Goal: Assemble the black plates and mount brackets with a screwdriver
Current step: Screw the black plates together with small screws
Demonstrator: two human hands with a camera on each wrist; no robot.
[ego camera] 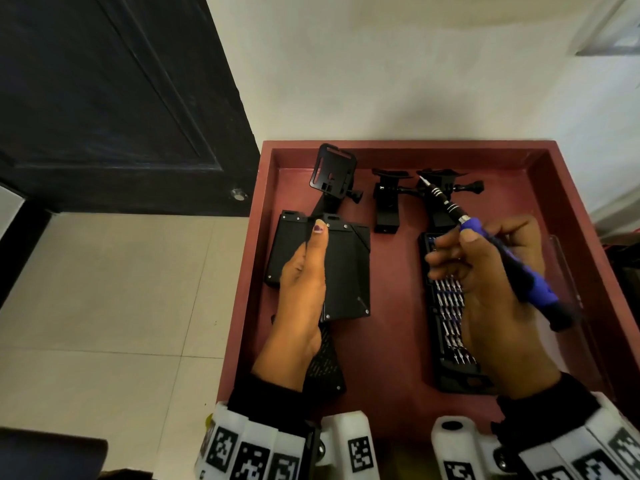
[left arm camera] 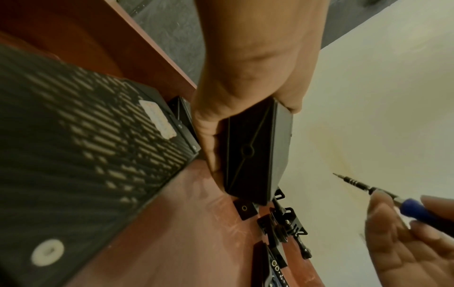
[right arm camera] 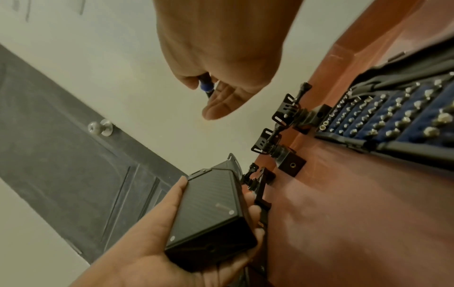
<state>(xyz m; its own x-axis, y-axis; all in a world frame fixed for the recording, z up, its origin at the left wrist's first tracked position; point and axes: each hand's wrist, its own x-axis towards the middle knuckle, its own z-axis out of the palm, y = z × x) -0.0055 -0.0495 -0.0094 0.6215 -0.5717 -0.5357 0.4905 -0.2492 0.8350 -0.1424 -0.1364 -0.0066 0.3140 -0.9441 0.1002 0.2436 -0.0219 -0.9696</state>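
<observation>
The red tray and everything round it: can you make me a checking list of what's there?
Surface: red tray, scuffed.
Job's things: black box held above tray; slotted plate beneath; three mount brackets along far edge; screwdriver.
Clutter: open bit set.
Hands: left hand grips black box; right hand holds screwdriver, tip raised.
Cables: nothing seen.
Surroundings: dark door, tiled floor, pale wall.

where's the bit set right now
In the head view the bit set lies on the tray's right side, under the right hand holding the screwdriver.
</observation>
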